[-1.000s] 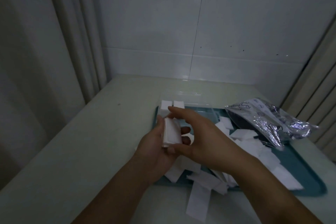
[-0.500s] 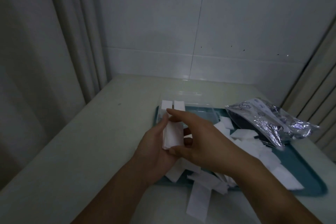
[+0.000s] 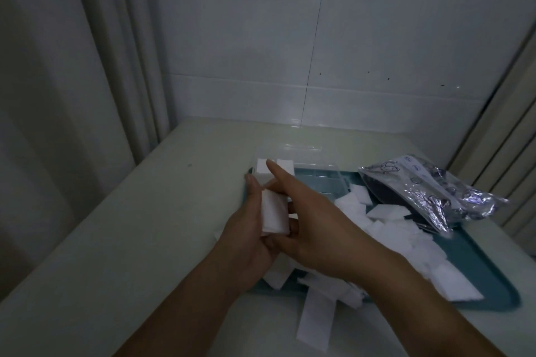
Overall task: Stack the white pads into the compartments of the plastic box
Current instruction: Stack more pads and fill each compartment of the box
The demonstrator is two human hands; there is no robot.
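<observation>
Just in front of the plastic box [image 3: 301,165] holding two pad stacks [image 3: 275,172], your left hand [image 3: 246,240] and right hand [image 3: 316,229] together clasp one pad bundle [image 3: 274,216]; bag [image 3: 429,188] print unreadable.

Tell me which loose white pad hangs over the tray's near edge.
The long strip, below the right hand: it lies across the tray rim onto the table; the others stay inside.

The pads [image 3: 385,213] look soft, white and matt, the box [image 3: 304,166] is clear shiny plastic, the bag [image 3: 429,191] is crinkly shiny foil, the tray [image 3: 490,278] is smooth teal plastic, and the wall tiles [image 3: 377,38] are glossy.
</observation>
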